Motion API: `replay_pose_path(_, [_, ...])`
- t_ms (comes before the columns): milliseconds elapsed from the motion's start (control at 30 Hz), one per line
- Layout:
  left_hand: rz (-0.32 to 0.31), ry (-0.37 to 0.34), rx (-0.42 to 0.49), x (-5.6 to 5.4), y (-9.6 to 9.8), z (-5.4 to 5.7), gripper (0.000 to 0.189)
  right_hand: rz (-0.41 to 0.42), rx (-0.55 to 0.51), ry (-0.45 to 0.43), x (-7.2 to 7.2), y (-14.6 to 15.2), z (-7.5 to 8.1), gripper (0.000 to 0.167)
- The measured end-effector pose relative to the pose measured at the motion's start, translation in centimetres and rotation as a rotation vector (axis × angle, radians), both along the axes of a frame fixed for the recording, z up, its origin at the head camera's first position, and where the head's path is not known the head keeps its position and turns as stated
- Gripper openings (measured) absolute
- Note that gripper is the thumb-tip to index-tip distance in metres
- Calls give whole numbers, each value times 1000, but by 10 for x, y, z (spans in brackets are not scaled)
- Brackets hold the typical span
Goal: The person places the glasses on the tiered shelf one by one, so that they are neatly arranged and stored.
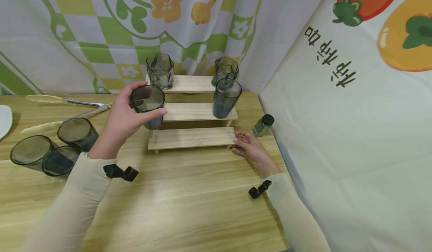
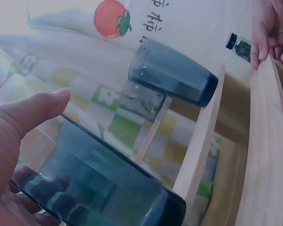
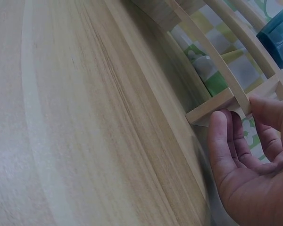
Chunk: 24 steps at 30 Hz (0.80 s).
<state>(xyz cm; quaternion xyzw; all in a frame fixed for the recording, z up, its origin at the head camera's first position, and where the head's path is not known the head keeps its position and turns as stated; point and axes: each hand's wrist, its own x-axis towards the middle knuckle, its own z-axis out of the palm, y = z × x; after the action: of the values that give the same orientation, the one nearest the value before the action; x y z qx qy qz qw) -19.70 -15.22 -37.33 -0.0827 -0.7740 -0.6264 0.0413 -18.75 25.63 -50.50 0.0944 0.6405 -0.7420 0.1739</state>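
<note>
My left hand (image 1: pixel 119 120) grips a tall smoky blue-grey drinking glass (image 1: pixel 147 104), fingers and thumb round its sides. The glass is upright at the left end of the middle board of a three-step wooden shelf (image 1: pixel 192 137); whether its base touches the board I cannot tell. In the left wrist view the held glass (image 2: pixel 104 174) fills the lower left. My right hand (image 1: pixel 252 151) pinches the right end of the lowest board, with the thumb (image 3: pixel 271 110) on top and fingers below. A matching glass (image 1: pixel 227 100) stands at the right of the middle board.
Two wavy clear-grey glasses, one left (image 1: pixel 160 72) and one right (image 1: pixel 225 69), stand on the top board. Three tall glasses (image 1: pixel 33 152) stand at the table's left, near tongs (image 1: pixel 84 109). A black-capped jar (image 1: pixel 263 125) is by the right wall. A patterned curtain (image 1: pixel 111 53) hangs behind.
</note>
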Motion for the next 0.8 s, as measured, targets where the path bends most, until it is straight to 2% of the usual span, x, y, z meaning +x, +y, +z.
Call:
replay_pose_path(167, [-12,27,56,-14,17,-4,82,-8,-1,-7,0,-1,0,30])
replay_pose_path(400, [21,5,115,-17,26,-9,90,-15,-2,-11,-2,-2,0,30])
replay_pose_path(600, [90,55,-10,-12,18,-16,100,7,0,-10,-3,-3,1,34])
replay_pose_path(800, [58,41,-37,-11,10,-19,92,12,27,-4,-7,-1,3,34])
